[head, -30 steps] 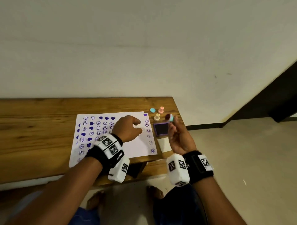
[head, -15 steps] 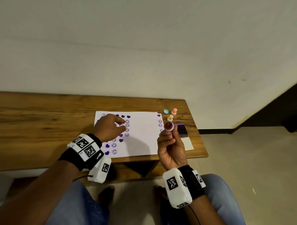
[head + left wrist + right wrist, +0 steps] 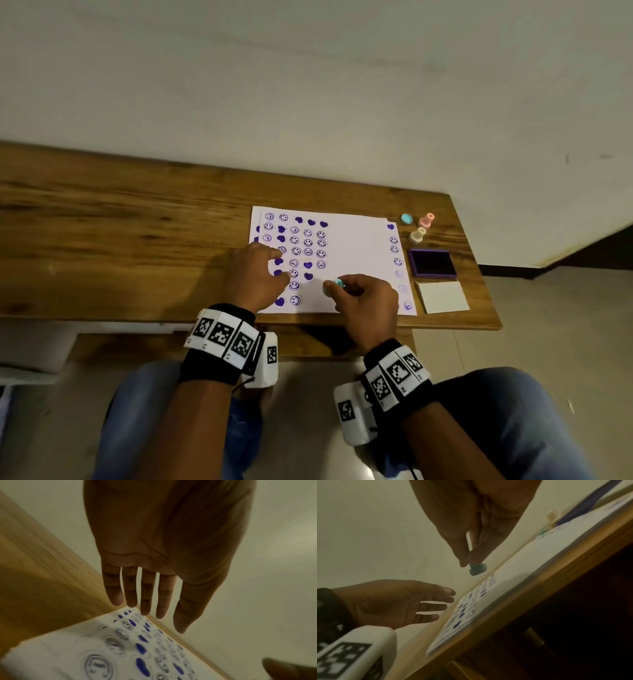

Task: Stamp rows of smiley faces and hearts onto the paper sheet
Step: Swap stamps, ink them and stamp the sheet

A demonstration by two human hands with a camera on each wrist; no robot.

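Observation:
A white paper sheet [image 3: 356,253] lies on the wooden table [image 3: 137,240], with purple smiley faces and hearts stamped in columns on its left part and one column along its right edge. My right hand [image 3: 363,301] pinches a small teal stamp [image 3: 333,285] between thumb and fingers, held over the sheet's near middle. In the right wrist view the teal stamp [image 3: 477,568] hangs just above the paper sheet [image 3: 530,574]. My left hand [image 3: 257,274] hovers over the sheet's left side with straight, spread fingers [image 3: 130,592], holding nothing.
At the table's right end are a purple ink pad [image 3: 433,263], a white square pad [image 3: 443,296], a cream stamp [image 3: 418,235], a pink stamp [image 3: 426,220] and a teal cap [image 3: 406,218]. The table edge [image 3: 308,318] is just before my wrists.
My right hand has turned the stamp face down and lowered it from in front of me to just above the sheet. The left hand stays over the sheet's left side. My head has tilted down.

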